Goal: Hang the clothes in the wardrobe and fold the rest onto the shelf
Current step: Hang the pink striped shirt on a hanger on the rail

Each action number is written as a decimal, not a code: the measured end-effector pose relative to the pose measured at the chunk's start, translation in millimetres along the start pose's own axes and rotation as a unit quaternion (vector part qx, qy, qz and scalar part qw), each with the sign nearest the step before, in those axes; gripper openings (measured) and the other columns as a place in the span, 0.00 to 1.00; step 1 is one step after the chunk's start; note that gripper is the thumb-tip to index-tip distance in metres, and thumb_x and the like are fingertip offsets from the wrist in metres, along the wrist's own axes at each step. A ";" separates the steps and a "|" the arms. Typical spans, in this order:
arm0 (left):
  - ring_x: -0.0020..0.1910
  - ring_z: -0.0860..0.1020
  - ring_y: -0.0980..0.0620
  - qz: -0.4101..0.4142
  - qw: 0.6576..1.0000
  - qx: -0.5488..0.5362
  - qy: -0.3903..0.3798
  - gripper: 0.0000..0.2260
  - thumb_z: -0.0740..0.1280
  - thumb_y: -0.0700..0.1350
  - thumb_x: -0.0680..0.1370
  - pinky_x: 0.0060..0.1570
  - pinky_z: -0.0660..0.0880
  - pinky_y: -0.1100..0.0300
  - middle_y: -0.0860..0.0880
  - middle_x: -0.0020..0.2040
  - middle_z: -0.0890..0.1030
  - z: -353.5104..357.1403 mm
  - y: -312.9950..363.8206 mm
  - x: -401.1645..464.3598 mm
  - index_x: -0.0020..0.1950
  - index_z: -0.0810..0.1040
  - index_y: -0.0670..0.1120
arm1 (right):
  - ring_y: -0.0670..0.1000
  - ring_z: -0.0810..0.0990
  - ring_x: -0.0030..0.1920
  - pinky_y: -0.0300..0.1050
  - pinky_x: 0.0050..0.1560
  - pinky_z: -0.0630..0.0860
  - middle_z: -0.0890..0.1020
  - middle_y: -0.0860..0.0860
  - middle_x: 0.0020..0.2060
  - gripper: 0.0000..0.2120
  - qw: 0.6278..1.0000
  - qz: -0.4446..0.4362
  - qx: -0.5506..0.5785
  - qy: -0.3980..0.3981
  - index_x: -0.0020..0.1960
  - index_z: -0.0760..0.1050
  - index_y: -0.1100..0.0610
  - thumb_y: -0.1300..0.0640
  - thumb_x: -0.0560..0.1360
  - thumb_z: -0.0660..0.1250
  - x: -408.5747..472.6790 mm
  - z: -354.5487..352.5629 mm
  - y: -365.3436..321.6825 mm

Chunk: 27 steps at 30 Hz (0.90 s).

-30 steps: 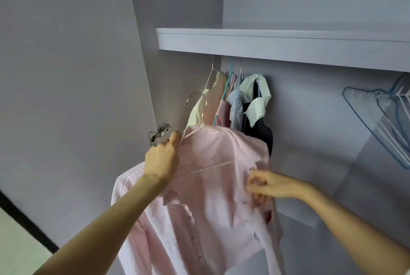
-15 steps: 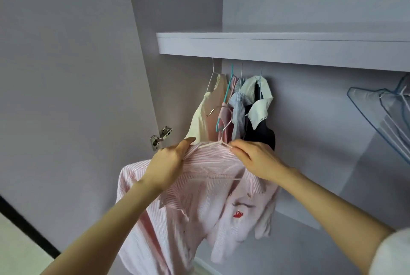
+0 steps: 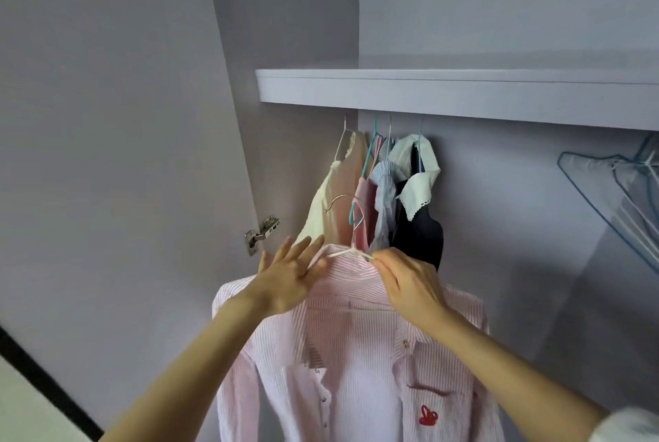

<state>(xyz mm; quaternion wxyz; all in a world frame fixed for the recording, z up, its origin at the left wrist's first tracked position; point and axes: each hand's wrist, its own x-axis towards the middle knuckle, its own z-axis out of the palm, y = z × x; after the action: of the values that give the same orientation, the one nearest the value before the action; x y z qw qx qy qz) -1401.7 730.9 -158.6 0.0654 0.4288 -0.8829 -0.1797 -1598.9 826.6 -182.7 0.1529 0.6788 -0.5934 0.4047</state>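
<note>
Since the soft, light pink-striped cotton shirt (image 3: 360, 352) drapes limply before the wardrobe, the right hand (image 3: 410, 284) rightly pinches its thin white wire hanger (image 3: 351, 252) while the left hand (image 3: 289, 277), fingers spread, steadies the collar.

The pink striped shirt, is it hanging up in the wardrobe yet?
Not yet. The pink striped shirt sits on a white hanger pinched by the right hand; its hook hangs free, below the other hung clothes.

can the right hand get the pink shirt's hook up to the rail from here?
Probably yes. The right hand pinches the hanger at the pink shirt collar, its hook in front of the hung clothes. The rail is hidden behind the shelf; there is free space right of the clothes.
</note>
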 end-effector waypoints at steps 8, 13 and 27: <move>0.67 0.71 0.53 0.196 0.958 -0.102 0.184 0.21 0.67 0.53 0.76 0.68 0.65 0.49 0.51 0.67 0.72 -5.0 30.9 1.8 0.67 0.73 0.48 | 0.51 0.80 0.34 0.41 0.33 0.70 0.84 0.50 0.38 0.10 0.999 0.035 0.024 0.021 0.47 0.80 0.62 0.56 0.75 0.64 5.1 -17.2 -6.4; 0.44 0.81 0.48 0.148 0.945 -0.184 0.228 0.06 0.66 0.44 0.78 0.48 0.75 0.51 0.50 0.42 0.83 -3.9 50.1 5.5 0.48 0.81 0.44 | 0.49 0.79 0.52 0.37 0.51 0.70 0.81 0.52 0.54 0.15 0.994 0.045 0.069 -0.075 0.63 0.74 0.61 0.59 0.77 0.64 5.1 -23.2 -2.2; 0.42 0.77 0.44 0.085 0.954 -0.064 0.280 0.07 0.61 0.47 0.79 0.38 0.65 0.56 0.53 0.62 0.67 15.1 56.9 11.4 0.50 0.72 0.43 | 0.62 0.76 0.32 0.47 0.28 0.69 0.76 0.60 0.41 0.15 0.990 0.074 -0.118 -0.027 0.53 0.80 0.64 0.73 0.68 0.68 9.3 -45.1 7.5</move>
<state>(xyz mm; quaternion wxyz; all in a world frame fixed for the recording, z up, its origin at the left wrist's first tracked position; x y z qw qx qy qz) -1454.6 758.3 -151.9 0.3519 0.3807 -0.8490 -0.1021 -1622.7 849.4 -149.7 0.1852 0.6207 -0.6898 0.3233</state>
